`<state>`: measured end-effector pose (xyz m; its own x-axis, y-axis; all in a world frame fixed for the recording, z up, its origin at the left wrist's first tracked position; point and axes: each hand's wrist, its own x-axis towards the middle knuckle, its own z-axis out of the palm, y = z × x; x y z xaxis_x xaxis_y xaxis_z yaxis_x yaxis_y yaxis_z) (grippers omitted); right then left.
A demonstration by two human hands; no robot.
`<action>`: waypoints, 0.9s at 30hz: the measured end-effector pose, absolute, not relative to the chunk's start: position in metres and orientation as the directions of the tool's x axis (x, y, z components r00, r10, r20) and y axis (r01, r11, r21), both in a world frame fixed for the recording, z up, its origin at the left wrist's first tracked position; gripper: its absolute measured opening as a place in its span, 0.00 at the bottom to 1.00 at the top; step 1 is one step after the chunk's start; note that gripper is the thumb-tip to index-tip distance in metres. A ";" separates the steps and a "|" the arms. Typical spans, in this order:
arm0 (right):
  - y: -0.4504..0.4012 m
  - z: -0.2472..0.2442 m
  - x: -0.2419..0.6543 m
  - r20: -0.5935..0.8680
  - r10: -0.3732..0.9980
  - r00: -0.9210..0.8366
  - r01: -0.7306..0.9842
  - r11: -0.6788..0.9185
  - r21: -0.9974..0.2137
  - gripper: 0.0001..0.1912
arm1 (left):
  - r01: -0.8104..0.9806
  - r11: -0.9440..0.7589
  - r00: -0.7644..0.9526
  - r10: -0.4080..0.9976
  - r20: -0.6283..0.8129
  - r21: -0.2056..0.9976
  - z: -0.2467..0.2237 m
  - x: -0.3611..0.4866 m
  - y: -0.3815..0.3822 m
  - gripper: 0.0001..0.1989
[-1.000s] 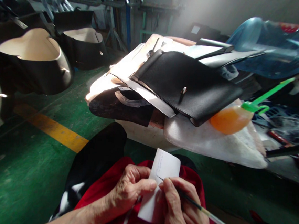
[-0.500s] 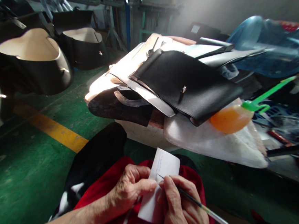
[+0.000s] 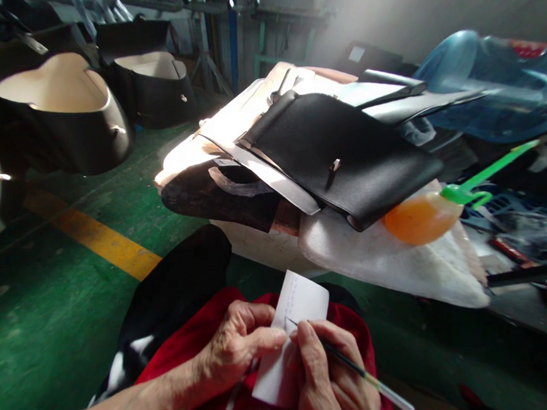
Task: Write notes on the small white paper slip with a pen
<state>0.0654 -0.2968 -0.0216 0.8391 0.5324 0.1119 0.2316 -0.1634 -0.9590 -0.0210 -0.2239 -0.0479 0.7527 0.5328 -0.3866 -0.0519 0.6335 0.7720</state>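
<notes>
My left hand (image 3: pixel 238 347) pinches a small white paper card (image 3: pixel 296 308) by its left edge, holding it upright over my lap, which is covered by a red cloth (image 3: pixel 187 343). My right hand (image 3: pixel 330 380) grips a thin pen (image 3: pixel 359 375) with its tip resting on the card. Just beyond my knees, a pile of black leather pieces (image 3: pixel 339 147) lies on a white worktop (image 3: pixel 383 258).
An orange squeeze bottle with a green nozzle (image 3: pixel 424 214) lies on the worktop's right side. Black leather bags with pale linings (image 3: pixel 58 106) stand on the green floor at left, near a yellow floor line (image 3: pixel 95 235). Blue plastic (image 3: pixel 501 84) sits at the back right.
The pen's rear end has dipped slightly as my right hand shifts on the card. Everything else stays as it was.
</notes>
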 end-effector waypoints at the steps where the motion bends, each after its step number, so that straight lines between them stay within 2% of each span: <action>1: -0.297 -0.022 0.065 0.115 0.536 0.837 0.240 -0.169 -0.956 0.11 | -0.048 0.632 0.750 0.534 -0.390 0.773 -0.048 -0.021 -0.224 0.15; 10: -0.299 -0.027 0.067 0.140 0.534 0.834 0.282 -0.195 -0.939 0.10 | -0.044 0.618 0.740 0.549 -0.390 0.785 -0.046 -0.021 -0.223 0.16; 17: -0.300 -0.028 0.067 0.091 0.510 0.856 0.217 -0.194 -0.957 0.14 | -0.044 0.626 0.736 0.547 -0.399 0.778 -0.049 -0.021 -0.225 0.16; 22: -0.301 -0.026 0.065 -0.003 0.427 0.904 0.112 -0.245 -0.963 0.16 | -0.054 0.637 0.759 0.526 -0.383 0.769 -0.051 -0.021 -0.225 0.15; 27: -0.301 -0.025 0.065 0.031 0.440 0.897 0.142 -0.221 -0.965 0.15 | -0.064 0.652 0.764 0.519 -0.382 0.756 -0.051 -0.022 -0.225 0.16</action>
